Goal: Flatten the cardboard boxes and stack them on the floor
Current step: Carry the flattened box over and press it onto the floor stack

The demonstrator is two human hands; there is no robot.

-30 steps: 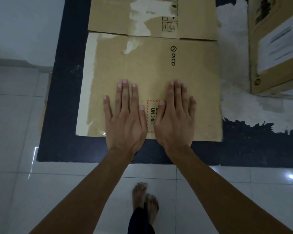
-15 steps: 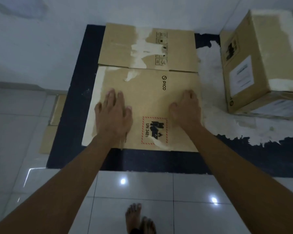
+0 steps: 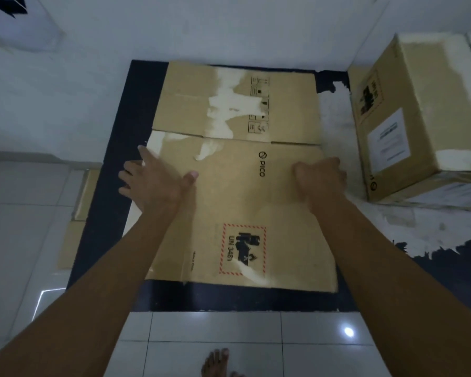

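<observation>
A bare foot stands on the white tile floor at the near edge, and both forearms reach forward from there over the flattened box, which lies flat on a dark mat.

The left hand rests on the box's left part, fingers straight and spread, their tips reaching the left edge and just over onto the mat. The right hand sits near the box's right edge with its fingers curled; whether they hook round that edge or only press knuckles down, I cannot tell.

Just beyond the fingertips a crease divides the near panel from a far flap.

To the right of the right hand, apart from it, stands an unflattened box.

This looks like the pressing-flat or squaring-up step. The next move likely calls for a firm hold on both side edges, or a turn to the standing box.
</observation>
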